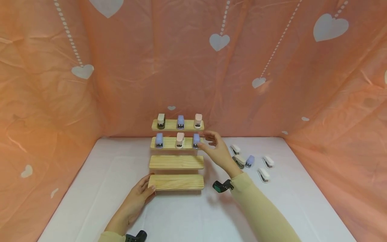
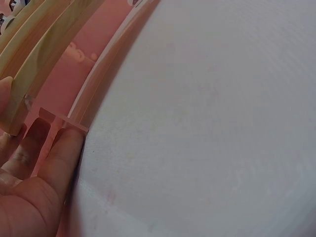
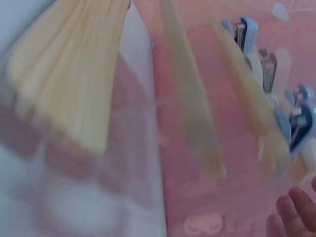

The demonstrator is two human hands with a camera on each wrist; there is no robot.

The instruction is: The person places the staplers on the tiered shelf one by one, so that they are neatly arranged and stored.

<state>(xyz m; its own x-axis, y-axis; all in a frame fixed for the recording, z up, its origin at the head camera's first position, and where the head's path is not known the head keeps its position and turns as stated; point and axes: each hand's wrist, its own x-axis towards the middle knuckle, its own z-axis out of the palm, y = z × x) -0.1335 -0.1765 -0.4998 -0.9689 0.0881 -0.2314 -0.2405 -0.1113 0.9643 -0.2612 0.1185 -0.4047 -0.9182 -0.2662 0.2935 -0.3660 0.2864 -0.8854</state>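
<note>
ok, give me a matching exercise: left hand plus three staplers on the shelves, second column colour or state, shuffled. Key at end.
1. Left hand
2. Left stapler on top shelf
3. Middle stapler on top shelf
4. Middle stapler on second shelf from top

A. pale pink
B. gripping the bottom shelf's left end
C. lavender
D. cream above a dark base

Pairs: 1-B, 2-D, 3-C, 4-A

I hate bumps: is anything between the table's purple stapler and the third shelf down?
Yes: a cream stapler lies just left of the purple stapler. In the head view, the right hand reaches across between them and the third shelf.
</note>
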